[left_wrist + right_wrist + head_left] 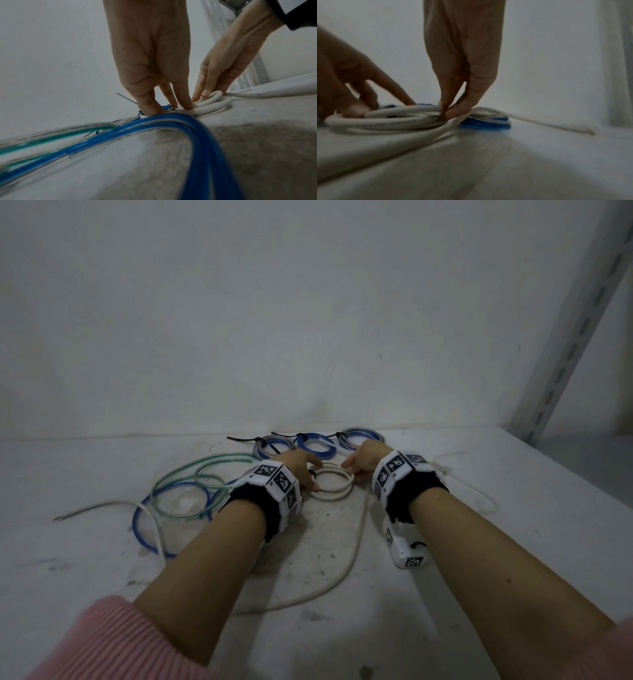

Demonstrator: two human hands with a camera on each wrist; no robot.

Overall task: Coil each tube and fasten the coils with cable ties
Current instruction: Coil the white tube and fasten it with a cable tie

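A white tube (332, 482) lies wound in a small flat coil (388, 119) on the white shelf surface (445, 594). My left hand (303, 470) rests on the coil's left side, and in the left wrist view its straight fingers (185, 102) press down on the coil (211, 106). My right hand (363, 463) is at the coil's right side. Its thumb and forefinger pinch the tube (447, 109) where the loose tail (356, 542) leaves the coil and runs back toward me.
Three small coils (315, 446) tied with black cable ties stand in a row just behind my hands. Loose blue (171, 508) and green (205, 470) tubes and another white tube (102, 505) lie to the left. A perforated metal upright (565, 337) rises at the right.
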